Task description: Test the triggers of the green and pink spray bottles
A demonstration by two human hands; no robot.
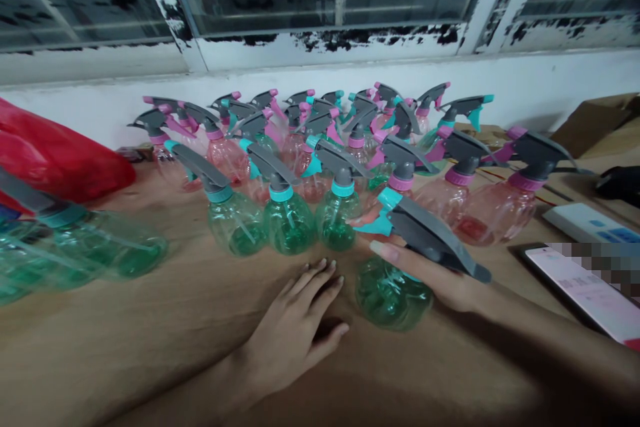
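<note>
My right hand (pixel 425 273) grips a green spray bottle (pixel 393 300) around its neck, just below the grey and turquoise trigger head. The bottle stands roughly upright on or close to the table; I cannot tell whether its base touches. To its left, my left hand (pixel 295 327) rests palm down on the wooden table (pixel 200 340), fingers stretched forward and holding nothing. Beyond my hands stands a row of green spray bottles with turquoise collars, the nearest green bottle (pixel 337 220) just past my left fingertips. Pink spray bottles (pixel 490 213) with grey and pink heads stand behind and to the right.
More green spray bottles (pixel 110 247) sit at the left edge, near a red plastic bag (pixel 55 153). On the right lie a phone (pixel 575 280) with a lit screen and a white box (pixel 590 220). An open cardboard box (pixel 595 123) stands by the white wall (pixel 280 73).
</note>
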